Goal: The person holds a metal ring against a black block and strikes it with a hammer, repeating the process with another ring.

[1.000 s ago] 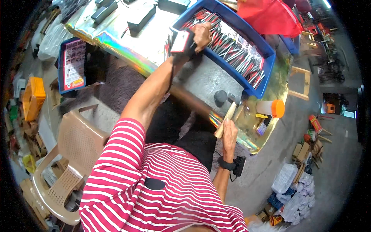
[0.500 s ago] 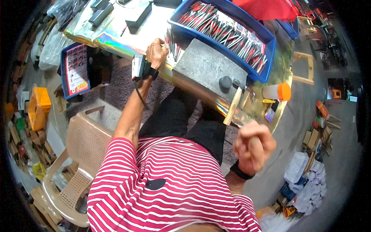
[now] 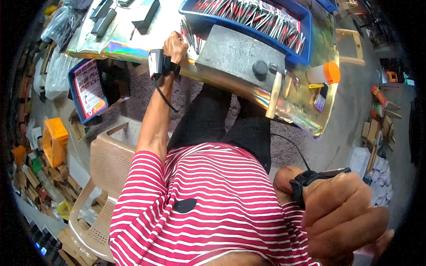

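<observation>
My left hand (image 3: 175, 47) is at the table's near edge with its fingers curled, right beside a small bunch of slim red, black and grey pointed tools (image 3: 191, 37). Whatever its fingers may hold is hidden. My right hand (image 3: 344, 213) is raised close to the camera at the lower right, away from the table, its fingers curled in; the inside of the grip does not show. Between them, on the table, sits a grey metal block (image 3: 237, 55). A black round piece (image 3: 260, 68) rests on it, and a hammer (image 3: 274, 95) with a wooden handle lies at its right end.
Behind the block stands a blue tray (image 3: 248, 25) full of the same slim tools. A jar with an orange lid (image 3: 330, 72) and a phone (image 3: 321, 97) are to the right. Black boxes (image 3: 145, 17) lie far left. A beige plastic chair (image 3: 111, 162) stands at my left.
My right hand has risen toward the camera and moved down and right in the picture. My left hand stays by the small bunch of tools. The whole view has shifted slightly.
</observation>
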The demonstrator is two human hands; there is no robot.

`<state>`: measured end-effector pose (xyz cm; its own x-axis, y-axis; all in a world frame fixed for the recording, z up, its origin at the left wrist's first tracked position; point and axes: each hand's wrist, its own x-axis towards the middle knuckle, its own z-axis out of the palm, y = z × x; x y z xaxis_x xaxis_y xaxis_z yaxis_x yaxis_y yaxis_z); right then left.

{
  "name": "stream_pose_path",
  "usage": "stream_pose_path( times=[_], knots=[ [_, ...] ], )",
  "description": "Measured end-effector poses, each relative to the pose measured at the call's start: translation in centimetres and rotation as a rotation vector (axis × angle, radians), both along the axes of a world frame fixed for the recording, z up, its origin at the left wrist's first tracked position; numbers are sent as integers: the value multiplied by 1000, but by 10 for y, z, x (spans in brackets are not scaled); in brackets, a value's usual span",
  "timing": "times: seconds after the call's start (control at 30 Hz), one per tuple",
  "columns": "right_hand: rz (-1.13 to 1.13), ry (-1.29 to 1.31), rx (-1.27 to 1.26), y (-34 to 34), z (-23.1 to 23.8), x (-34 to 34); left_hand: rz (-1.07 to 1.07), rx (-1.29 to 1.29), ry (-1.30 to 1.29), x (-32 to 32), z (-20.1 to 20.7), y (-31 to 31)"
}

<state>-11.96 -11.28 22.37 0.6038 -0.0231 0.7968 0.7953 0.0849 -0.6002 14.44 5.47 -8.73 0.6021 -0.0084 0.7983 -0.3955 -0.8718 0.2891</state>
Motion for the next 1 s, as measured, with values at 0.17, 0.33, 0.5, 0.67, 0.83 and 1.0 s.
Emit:
stream_pose_path(
  times=[0.17, 0.33, 0.5, 0.67, 0.83, 1.0],
  knots=[
    [-13, 18, 7, -10, 2, -5, -21, -14, 198, 0, 3, -1],
    [-17, 31, -11, -13, 5, -9, 40, 195, -519, 6, 4, 2],
    [-130, 84, -53, -9, 7, -16, -27, 26, 367, -11, 28, -4],
    [222, -2, 184, -28, 0, -26, -19, 39, 311, -7, 22, -5],
    [-98, 137, -156, -12, 12, -36, -37, -36, 762, -7, 22, 4],
    [-215, 256, -330, -6, 24, -36, -15, -53, 742, -9, 26, 0]
  ],
)
